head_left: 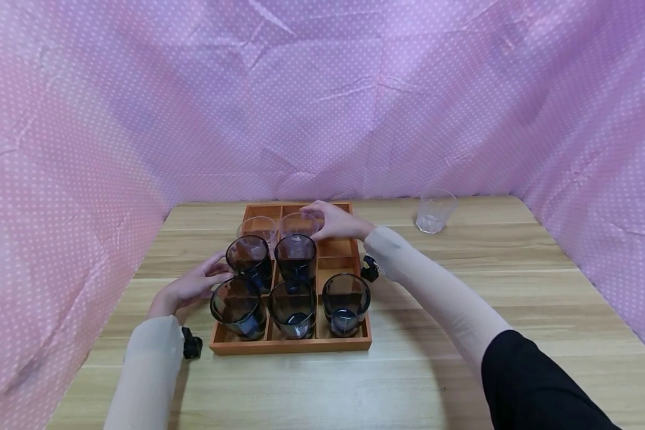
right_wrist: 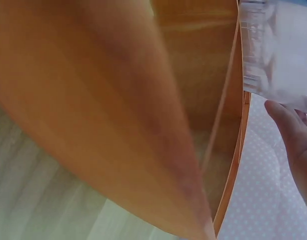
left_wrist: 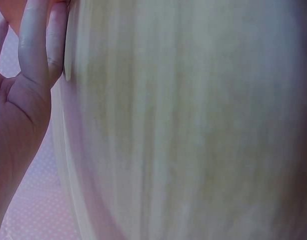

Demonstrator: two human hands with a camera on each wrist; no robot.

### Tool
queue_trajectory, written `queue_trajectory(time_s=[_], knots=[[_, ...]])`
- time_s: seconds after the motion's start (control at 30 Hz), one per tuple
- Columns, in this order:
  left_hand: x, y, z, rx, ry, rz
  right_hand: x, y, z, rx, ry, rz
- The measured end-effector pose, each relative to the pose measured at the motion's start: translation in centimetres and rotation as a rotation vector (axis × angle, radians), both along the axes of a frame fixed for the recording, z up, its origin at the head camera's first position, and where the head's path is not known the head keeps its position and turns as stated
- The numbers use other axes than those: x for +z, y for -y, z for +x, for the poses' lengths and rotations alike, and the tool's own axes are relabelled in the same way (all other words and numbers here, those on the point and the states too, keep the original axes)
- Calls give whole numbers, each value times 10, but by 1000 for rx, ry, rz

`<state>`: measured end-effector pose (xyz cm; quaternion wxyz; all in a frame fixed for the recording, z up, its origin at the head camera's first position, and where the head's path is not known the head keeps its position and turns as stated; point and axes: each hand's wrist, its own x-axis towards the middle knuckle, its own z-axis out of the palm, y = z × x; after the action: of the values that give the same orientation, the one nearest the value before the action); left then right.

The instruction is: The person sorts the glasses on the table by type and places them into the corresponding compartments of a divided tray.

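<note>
A wooden divided tray (head_left: 290, 349) on the table carries several dark tinted glasses (head_left: 295, 307) in its nearer compartments. Behind those, a clear glass (head_left: 257, 224) shows on the left. My right hand (head_left: 334, 221) grips a second clear glass (right_wrist: 288, 55) by its side, over the tray's middle column toward the back. The dark glasses partly hide its base in the head view, so how it sits cannot be told. My left hand (head_left: 196, 282) lies along the tray's left side, its fingers (left_wrist: 33, 45) nearly straight and against the edge.
One more clear glass (head_left: 435, 212) stands on the wooden table (head_left: 462, 269) at the back right, apart from the tray. A pink polka-dot cloth (head_left: 328, 119) hangs behind the table and at both sides. Small dark cameras (head_left: 192, 344) sit at the wrists.
</note>
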<state>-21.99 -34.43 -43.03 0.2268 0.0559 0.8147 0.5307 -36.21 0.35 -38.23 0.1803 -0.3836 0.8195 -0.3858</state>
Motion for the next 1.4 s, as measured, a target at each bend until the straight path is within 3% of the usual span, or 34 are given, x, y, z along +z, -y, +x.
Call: queue_trajectory(time_s=[0.2,0.47,0.77,0.97,1.4], knots=[[0,0,0,7,5,4,-2,3,-3,20,19,46],[0,0,1,3,8,3,0,6,0,38,-84,100],[-1,-1,0,11,10,7,3,-4,-1,62,-80,110],[-1,-1,-1,0,4,-2,9,-32,-7,-4,68,-76],[-4,3,-7,-23,-7,-6,10,-122,-13,-250,42,-172]])
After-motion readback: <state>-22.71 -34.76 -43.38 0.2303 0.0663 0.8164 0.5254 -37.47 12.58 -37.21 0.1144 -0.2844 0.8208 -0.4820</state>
